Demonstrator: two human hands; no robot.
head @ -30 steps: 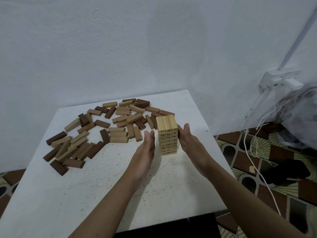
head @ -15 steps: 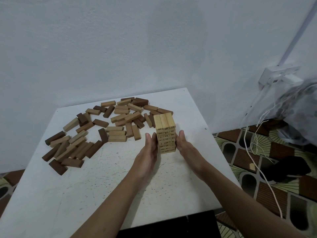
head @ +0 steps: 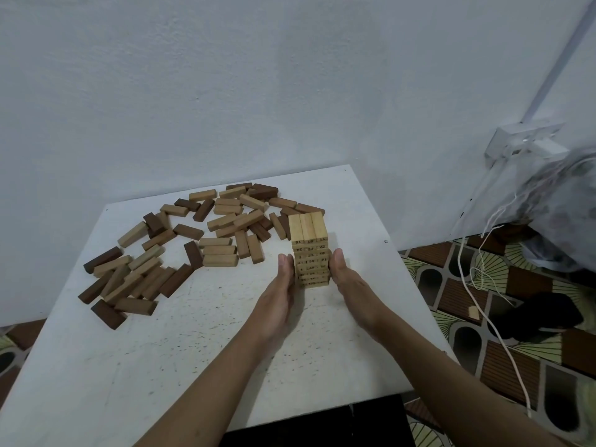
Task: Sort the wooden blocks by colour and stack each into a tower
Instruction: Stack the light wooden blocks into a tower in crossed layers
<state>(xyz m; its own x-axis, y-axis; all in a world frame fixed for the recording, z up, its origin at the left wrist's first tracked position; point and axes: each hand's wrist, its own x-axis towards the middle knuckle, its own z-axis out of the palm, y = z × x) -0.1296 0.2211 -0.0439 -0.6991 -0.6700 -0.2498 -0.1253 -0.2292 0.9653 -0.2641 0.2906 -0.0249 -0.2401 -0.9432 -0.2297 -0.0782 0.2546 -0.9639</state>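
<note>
The light-wood tower (head: 309, 250) stands upright on the right half of the table (head: 193, 366), just in front of the right end of the loose blocks (head: 200, 240), with 3 blocks side by side as its top layer and printed numbers showing on the face toward the camera. 1 second ago both palms faced it with a gap on each side; half a second ago they had closed to its flanks, and now the left hand (head: 277, 304) and the right hand (head: 351, 285) press flat against the lower layers from opposite sides. Fingers on both are straight, not curled round anything, so this is a squeeze between 2 open palms and not a grasp.

I judge this to be a squaring-up of the layers, which suggests the light colour is nearly or wholly stacked. The remainder is large: mid-brown and dark blocks, with some pale ones among them, lie scattered and unsorted across the back and left of the table. Uneven pressure could shove the tower sideways.

Off the table's right edge, white cables (head: 477, 285) trail down from a wall socket (head: 529, 140) onto the patterned floor
</note>
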